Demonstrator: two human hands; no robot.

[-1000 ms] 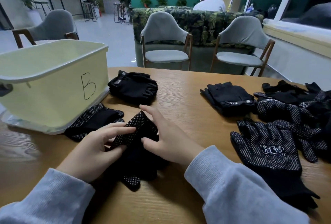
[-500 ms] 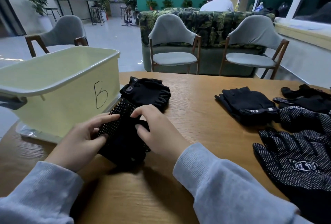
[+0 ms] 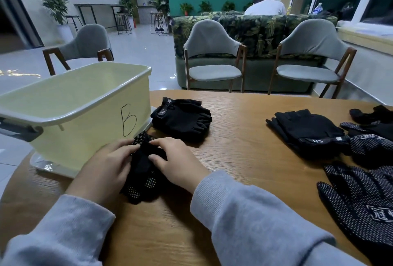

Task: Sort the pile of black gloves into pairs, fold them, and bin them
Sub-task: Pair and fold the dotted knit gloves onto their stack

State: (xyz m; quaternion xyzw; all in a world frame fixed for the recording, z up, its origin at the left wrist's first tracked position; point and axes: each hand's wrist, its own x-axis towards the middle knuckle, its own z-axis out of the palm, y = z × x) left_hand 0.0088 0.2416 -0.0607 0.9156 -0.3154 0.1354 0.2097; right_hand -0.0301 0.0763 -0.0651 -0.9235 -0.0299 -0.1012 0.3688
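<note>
A folded bundle of black dotted gloves (image 3: 143,175) lies on the wooden table (image 3: 244,159) beside the pale yellow bin (image 3: 80,117) marked "B". My left hand (image 3: 106,168) and my right hand (image 3: 176,161) both rest on the bundle from either side, fingertips curled onto its top and pinching the fabric. A folded pair of plain black gloves (image 3: 182,119) lies just beyond, next to the bin's corner. Another folded plain pair (image 3: 308,131) sits at the right. Loose dotted gloves (image 3: 365,199) are piled at the right edge.
The bin stands on its lid at the table's left. Grey chairs (image 3: 212,57) and a patterned sofa (image 3: 255,29) stand beyond the far table edge, with a person seated behind the sofa. More loose black gloves (image 3: 374,114) lie at the far right.
Both hands have slid the dotted bundle forward and left, up against the bin, folding it more compactly. The view has turned left, so the loose pile sits nearer the right edge.
</note>
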